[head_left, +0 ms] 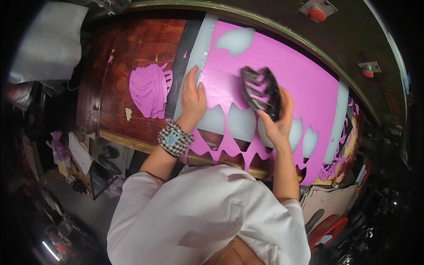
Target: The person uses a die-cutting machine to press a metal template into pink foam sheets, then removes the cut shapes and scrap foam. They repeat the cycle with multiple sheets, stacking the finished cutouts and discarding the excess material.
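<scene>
My right hand [280, 118] grips a dark cutting die [261, 90], leaf-shaped with slanted slots, tilted above a large pink sheet [304, 79]. Pink shows through the slots. Along its near side the sheet has several petal-shaped cut-outs, and another lies near its far left corner. My left hand [193, 99] rests flat at the sheet's left edge, fingers stretched out, on the pale grey board [204, 42] beneath. Left of that hand, a stack of cut pink pieces [150, 90] with slanted slits lies on the reddish-brown wooden table [110, 53].
A machine beam with a red push button [317, 14] and a green-based red button [368, 71] runs along the far and right side. Pink scraps [338, 165] lie at the right end. Flat card sheets [329, 201] stand below the table, near a red ring-shaped object [329, 234].
</scene>
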A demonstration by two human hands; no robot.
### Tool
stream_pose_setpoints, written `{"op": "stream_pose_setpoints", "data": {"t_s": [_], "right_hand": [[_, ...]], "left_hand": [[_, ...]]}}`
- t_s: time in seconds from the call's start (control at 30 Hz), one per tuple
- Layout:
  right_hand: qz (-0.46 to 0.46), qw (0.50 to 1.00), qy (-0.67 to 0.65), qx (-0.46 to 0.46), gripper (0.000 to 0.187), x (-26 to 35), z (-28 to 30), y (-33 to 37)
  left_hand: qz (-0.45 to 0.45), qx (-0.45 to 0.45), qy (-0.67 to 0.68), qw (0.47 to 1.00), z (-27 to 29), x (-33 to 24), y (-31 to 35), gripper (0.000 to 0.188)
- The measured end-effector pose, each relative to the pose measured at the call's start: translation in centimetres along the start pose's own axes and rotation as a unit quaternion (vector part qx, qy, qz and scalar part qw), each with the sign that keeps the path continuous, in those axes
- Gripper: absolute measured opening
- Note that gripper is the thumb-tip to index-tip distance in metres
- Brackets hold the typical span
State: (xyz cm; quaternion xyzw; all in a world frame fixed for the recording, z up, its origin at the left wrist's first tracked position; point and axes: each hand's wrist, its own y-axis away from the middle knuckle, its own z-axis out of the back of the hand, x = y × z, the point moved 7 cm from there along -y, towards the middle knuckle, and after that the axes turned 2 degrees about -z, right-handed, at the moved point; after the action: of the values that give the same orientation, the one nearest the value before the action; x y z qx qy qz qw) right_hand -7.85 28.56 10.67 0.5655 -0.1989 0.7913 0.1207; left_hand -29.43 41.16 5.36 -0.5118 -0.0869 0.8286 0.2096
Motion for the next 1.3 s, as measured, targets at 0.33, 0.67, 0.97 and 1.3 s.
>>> {"op": "stream_pose_setpoints", "data": {"t_s": [0.33,0.67,0.97,1.3], "right_hand": [[0.083,0.955,0.166,0.231,0.089,-1.3,-5.9,-5.2],[0.008,0.914,0.212,-0.345,0.077,-2.8,16.5,-0.9],[0.008,0.824,0.359,-0.438,0.112,0.1,24.7,1.4],[0.016,0.809,0.415,-0.415,0.100,-4.5,27.7,13.2]], "left_hand": [[-0.025,-0.005,-0.058,0.998,-0.2,-0.3,-0.3,0.043],[-0.051,-0.029,-0.107,0.992,4.3,-2.2,3.9,0.035],[-0.002,0.014,-0.259,0.966,6.6,-0.9,15.0,0.020],[0.006,-0.021,-0.220,0.975,7.4,-1.5,16.7,0.021]]}}
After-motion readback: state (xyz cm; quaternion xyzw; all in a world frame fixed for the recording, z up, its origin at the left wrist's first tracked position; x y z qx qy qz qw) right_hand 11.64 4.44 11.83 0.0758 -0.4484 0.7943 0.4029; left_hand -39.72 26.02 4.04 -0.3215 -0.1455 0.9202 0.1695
